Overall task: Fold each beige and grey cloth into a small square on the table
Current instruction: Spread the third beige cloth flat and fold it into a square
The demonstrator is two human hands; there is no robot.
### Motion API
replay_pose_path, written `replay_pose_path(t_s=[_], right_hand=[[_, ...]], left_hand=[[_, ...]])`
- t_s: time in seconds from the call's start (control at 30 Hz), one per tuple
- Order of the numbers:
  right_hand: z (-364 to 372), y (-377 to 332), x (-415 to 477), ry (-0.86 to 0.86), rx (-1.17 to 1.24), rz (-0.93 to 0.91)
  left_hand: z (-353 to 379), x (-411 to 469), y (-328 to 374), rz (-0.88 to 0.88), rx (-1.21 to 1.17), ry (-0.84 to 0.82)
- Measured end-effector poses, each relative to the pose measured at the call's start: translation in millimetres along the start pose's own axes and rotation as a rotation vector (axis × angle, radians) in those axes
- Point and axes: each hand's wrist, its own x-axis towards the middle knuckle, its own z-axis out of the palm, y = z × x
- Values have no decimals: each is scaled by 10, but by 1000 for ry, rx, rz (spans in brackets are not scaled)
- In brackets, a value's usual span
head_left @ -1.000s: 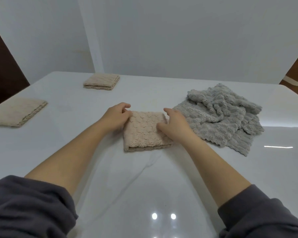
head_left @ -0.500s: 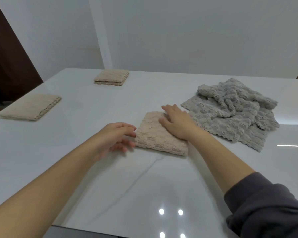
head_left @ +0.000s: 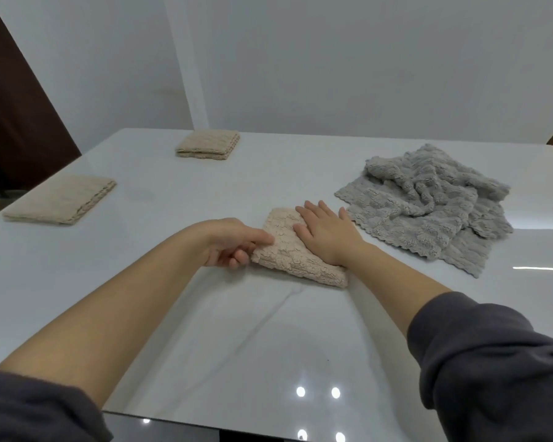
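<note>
Since half a second ago the left hand [head_left: 230,242] has come up to the near-left edge of the beige cloth [head_left: 296,266] and now takes it. The thumb lies on top and the fingers curl under the edge, so this grip holds the cloth. The right hand [head_left: 328,232] stays flat on top with straight fingers, only pressing.

The cloth lies folded small in the middle of the counter [head_left: 205,330], just beside the grey cloth [head_left: 428,205], which is crumpled and not yet folded. The left beige square [head_left: 61,199] and the far beige square [head_left: 208,144] lie well apart from it.

I judge that the step in hand is finishing this beige square. Next, it needs setting aside neatly, and then the grey cloth must be spread flat.
</note>
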Motion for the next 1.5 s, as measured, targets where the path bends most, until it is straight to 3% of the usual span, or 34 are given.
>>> replay_pose_path(t_s=[0.17, 0.3, 0.6, 0.77, 0.9, 1.0, 1.1, 1.23, 1.37, 1.5], right_hand=[[20, 7, 12, 7, -9, 0], [21, 3, 10, 5, 1, 1], [16, -124, 82, 8, 15, -48], [22, -174, 153, -9, 9, -86], [22, -174, 149, -9, 8, -99], [20, -177, 148, -3, 22, -109], [20, -164, 116, 63, 162, -104], [-65, -102, 16, 143, 370, -55], [-236, 28, -196, 259, 542, 48], [-371, 101, -519, 285, 803, 193]], left_hand=[[30, -20, 120, 184, 82, -107], [35, 8, 105, 135, 9, -242], [-86, -46, -103, 96, 6, -188], [-172, -115, -288, 98, -18, -92], [-282, -233, -400, 92, 106, 2], [-248, -236, -323, 184, 194, 287], [-64, -148, -89, 469, 463, 642], [288, 113, 196, 641, 724, 565], [474, 492, -57, 456, 879, 468], [521, 562, -196, 422, 869, 490]])
